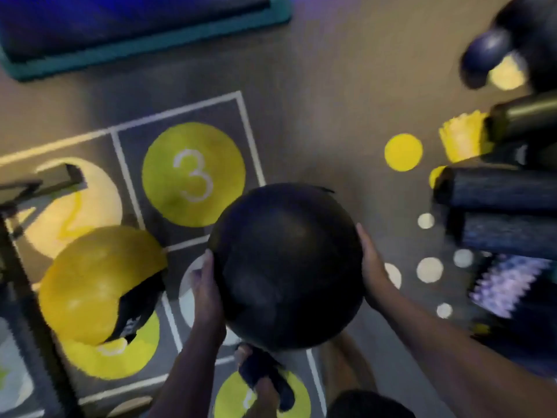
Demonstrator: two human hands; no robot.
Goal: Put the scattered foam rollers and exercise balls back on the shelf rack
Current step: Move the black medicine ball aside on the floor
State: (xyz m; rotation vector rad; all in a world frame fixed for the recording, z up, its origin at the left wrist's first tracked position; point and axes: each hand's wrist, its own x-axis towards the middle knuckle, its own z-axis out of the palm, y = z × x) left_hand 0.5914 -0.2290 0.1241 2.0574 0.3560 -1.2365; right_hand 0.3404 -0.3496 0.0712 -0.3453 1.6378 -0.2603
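**Figure.** Head view, looking down at the floor (316,131). The black ball (286,267) is off the floor at the centre of the frame. It is clamped between the left hand (208,285) at its 9 o'clock side and the right hand (372,267) at its 3 o'clock side. On both hands the fingers lie extended against the curved surface, pressing inward without hooking round anything.

**Risks.** The hold depends on sideways pressure alone. If either palm eases off, or the smooth surface slips, the ball would probably drop towards the foot (265,378) at 6 o'clock. It could then roll among the other loose gear. A yellow ball (96,282) lies close by at 8 o'clock of the carried ball, and foam rollers (497,191) lie near 3 o'clock. Either could trip a person whose view downward is largely blocked by the load.

**Limits of the view.**
- The whole frame is smeared by motion blur.
- No shelf rack can be identified with confidence. A dark bar (12,267) at the 9 o'clock edge may belong to one.
- The underside of the black ball and most of both hands' fingertips are hidden behind it.
- A black strap-like piece (138,315) on the yellow ball cannot be identified.
- Nor can a pale spiky patch (506,285) at 4 o'clock.
- A dark ball (485,52) at 1 o'clock and a blue mat (135,34) at 11 o'clock are cut off by the frame.
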